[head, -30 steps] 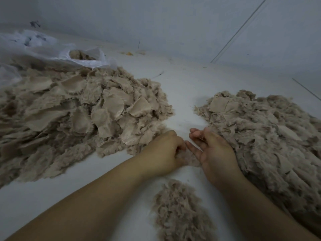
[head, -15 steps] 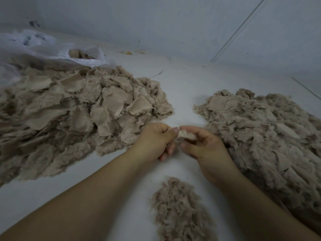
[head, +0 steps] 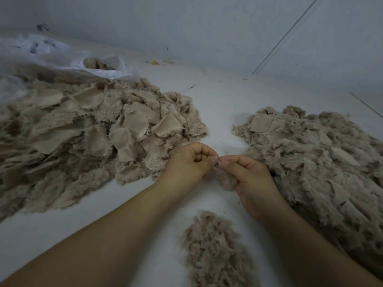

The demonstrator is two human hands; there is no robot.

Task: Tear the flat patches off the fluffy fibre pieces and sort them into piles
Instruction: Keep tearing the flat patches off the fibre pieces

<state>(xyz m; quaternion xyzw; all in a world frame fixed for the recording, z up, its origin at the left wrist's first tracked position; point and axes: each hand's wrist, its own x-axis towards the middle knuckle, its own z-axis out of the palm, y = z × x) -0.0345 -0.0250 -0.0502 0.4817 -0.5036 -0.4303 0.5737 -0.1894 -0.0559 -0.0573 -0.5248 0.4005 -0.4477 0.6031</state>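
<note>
While my two hands meet above the pale work surface [head: 217, 104], my left hand [head: 187, 164] and my right hand [head: 251, 175] both pinch one fluffy fibre piece [head: 224, 177] between them. The fingers of each hand are curled, thumb and fingertips pressed together on the top edge of the piece, where the two hands touch. The tuft itself hangs below the pinch, against my right palm; whether a flat patch is still attached to it cannot be told.

To my left lies a large heap of flat patches [head: 128, 129] mixed with fluff, its near edge just beside my left hand. To my right lies a second large heap of fluffy pieces [head: 315, 162], a few patches showing on its top; my right wrist is just beside it. Between my forearms, nearer to me, lies a small pile of loose fluff [head: 215, 249], apart from both heaps. Behind the left heap sits a clear plastic bag [head: 103, 69], open, with more fibre inside.
</note>
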